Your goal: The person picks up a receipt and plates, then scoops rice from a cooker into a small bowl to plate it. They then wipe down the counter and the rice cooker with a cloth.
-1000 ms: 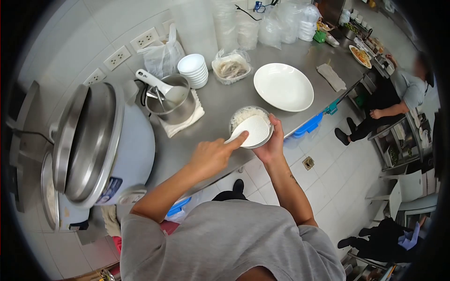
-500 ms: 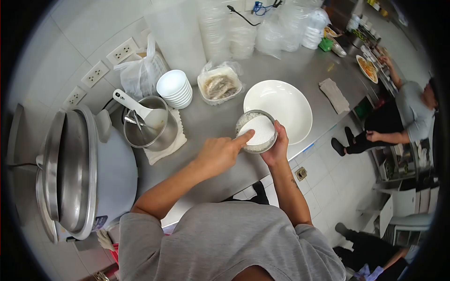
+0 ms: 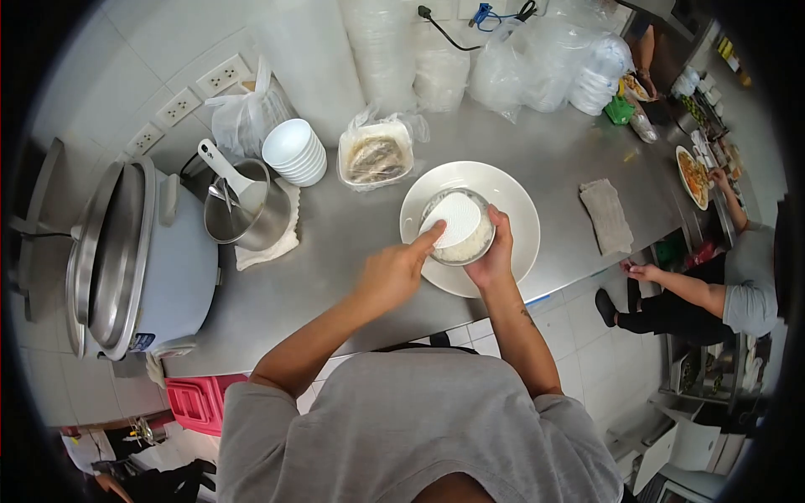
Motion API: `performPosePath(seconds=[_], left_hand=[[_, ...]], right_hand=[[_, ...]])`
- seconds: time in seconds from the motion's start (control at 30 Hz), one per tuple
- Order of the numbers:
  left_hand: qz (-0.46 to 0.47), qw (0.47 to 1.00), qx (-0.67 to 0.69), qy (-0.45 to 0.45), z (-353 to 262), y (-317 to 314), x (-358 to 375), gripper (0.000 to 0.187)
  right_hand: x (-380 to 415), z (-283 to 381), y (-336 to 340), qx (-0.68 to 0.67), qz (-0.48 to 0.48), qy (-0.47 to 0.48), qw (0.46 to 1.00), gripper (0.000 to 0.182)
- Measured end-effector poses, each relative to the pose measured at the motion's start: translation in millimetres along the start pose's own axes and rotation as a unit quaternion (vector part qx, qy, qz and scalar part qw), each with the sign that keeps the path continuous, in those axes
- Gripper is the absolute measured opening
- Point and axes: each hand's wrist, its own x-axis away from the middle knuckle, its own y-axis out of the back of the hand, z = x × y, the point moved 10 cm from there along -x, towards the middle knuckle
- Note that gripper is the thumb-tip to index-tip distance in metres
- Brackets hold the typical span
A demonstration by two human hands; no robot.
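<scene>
My right hand (image 3: 493,256) holds a small round bowl (image 3: 485,251) of white rice from its right side. The bowl is over the large white plate (image 3: 524,247); whether it touches the plate is unclear. My left hand (image 3: 392,275) is closed on a white rice paddle (image 3: 457,216), a finger pressed along its dimpled blade, which lies flat on the rice. The hand hides the paddle's handle.
A rice cooker (image 3: 180,260) stands at left, near a steel pot (image 3: 272,220) with utensils on a cloth. Behind are stacked white bowls (image 3: 295,152) and a bagged container (image 3: 375,159). A folded cloth (image 3: 605,216) lies right. A co-worker (image 3: 746,277) stands far right.
The view has shifted. The bowl, held in my right hand, now sits more centrally over the plate, with the paddle still on the rice. The co-worker's lower arm now reaches toward the counter.
</scene>
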Motion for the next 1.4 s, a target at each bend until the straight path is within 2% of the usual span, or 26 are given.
performPosePath(seconds=[0.03, 0.13, 0.2, 0.23, 0.37, 0.47, 0.5, 0.53, 0.63, 0.73, 0.77, 0.8, 0.83, 0.87, 0.9, 0.93, 1.0, 1.03, 1.13, 1.23, 1.33, 1.37, 1.4], left_hand=[[0.023, 0.999, -0.009, 0.022, 2.3, -7.4, -7.2, 0.043], [-0.060, 0.996, 0.023, -0.064, -26.7, 1.5, -5.7, 0.045], [-0.040, 0.997, -0.030, -0.063, -28.8, -22.4, -6.0, 0.046], [-0.035, 0.995, -0.059, -0.066, -31.7, -27.3, -9.8, 0.047], [-0.007, 0.994, -0.051, -0.096, -39.9, -10.7, -12.0, 0.049], [0.034, 0.992, -0.080, -0.094, -42.2, -10.4, -4.7, 0.049], [0.031, 0.992, -0.078, -0.090, -26.6, -21.7, -7.4, 0.049], [0.028, 0.993, -0.078, -0.087, -23.3, -24.2, -11.6, 0.048], [0.035, 0.993, 0.010, -0.108, -29.3, -30.3, -11.8, 0.044], [-0.026, 0.979, 0.200, -0.018, -10.5, -11.4, -13.1, 0.048], [-0.039, 0.969, 0.244, 0.022, -3.7, -5.4, -11.2, 0.050], [-0.043, 0.963, 0.257, 0.074, 1.1, 3.5, -9.9, 0.051], [-0.059, 0.958, 0.267, 0.086, 4.5, 6.3, -11.7, 0.052], [-0.075, 0.953, 0.276, 0.098, 7.8, 9.2, -13.3, 0.053], [-0.102, 0.951, 0.282, 0.072, 11.8, 5.8, -17.3, 0.053], [-0.130, 0.948, 0.287, 0.048, 15.1, 3.3, -19.8, 0.053], [-0.120, 0.954, 0.268, 0.060, 21.0, -12.0, -27.4, 0.049], [-0.116, 0.957, 0.258, 0.068, 24.5, -17.8, -30.6, 0.047], [-0.087, 0.983, 0.147, 0.061, 30.0, -28.8, -44.0, 0.043], [-0.019, 0.995, 0.058, 0.082, 19.6, -37.0, -62.0, 0.042], [0.106, 0.990, 0.004, 0.095, 13.3, -62.8, -86.6, 0.045], [0.155, 0.983, -0.006, 0.097, 13.5, -74.9, -93.0, 0.047], [0.179, 0.980, -0.021, 0.087, 15.8, -87.0, -99.9, 0.048]], right_hand=[[0.6, 4.4, 2.7, 0.012, -0.005, -0.008, 1.000, 0.038], [0.6, 16.9, 6.8, 0.027, 0.008, -0.039, 0.999, 0.039], [-4.7, 18.8, 13.7, 0.031, 0.028, -0.073, 0.996, 0.040], [-6.3, 21.7, 24.8, 0.052, -0.021, -0.064, 0.996, 0.040], [4.8, 24.7, 26.5, 0.057, -0.039, -0.094, 0.993, 0.045], [19.0, 22.1, -2.5, 0.007, 0.057, -0.231, 0.971, 0.051], [7.0, 18.6, 19.4, 0.033, -0.007, -0.202, 0.979, 0.062], [7.1, 20.6, 22.4, 0.056, -0.015, -0.211, 0.976, 0.061], [10.6, 26.4, 27.1, 0.086, -0.019, -0.222, 0.971, 0.054], [5.8, 65.4, 25.8, 0.219, -0.047, -0.118, 0.967, 0.052], [-2.3, 68.9, 7.1, 0.270, 0.074, -0.104, 0.954, 0.054], [-5.1, 80.6, 3.5, 0.416, 0.093, -0.044, 0.903, 0.055], [-2.0, 90.3, -14.0, 0.551, 0.110, 0.018, 0.827, 0.056], [1.5, 95.0, -27.9, 0.670, 0.125, 0.078, 0.728, 0.057], [6.8, 88.5, -38.8, 0.771, 0.183, 0.203, 0.575, 0.064], [11.7, 74.2, -37.7, 0.822, 0.201, 0.212, 0.489, 0.068], [26.8, 36.8, -31.2, 0.894, 0.238, 0.222, 0.307, 0.076], [28.8, 23.3, -19.5, 0.889, 0.248, 0.263, 0.282, 0.084], [29.0, 32.9, -27.4, 0.882, 0.226, 0.243, 0.335, 0.082], [41.6, 57.5, -34.4, 0.847, 0.211, 0.249, 0.419, 0.073], [54.2, 70.9, -17.0, 0.879, 0.203, 0.242, 0.358, 0.060], [59.3, 73.1, -19.9, 0.867, 0.194, 0.257, 0.380, 0.047], [61.0, 71.1, -17.3, 0.869, 0.188, 0.264, 0.374, 0.046]])
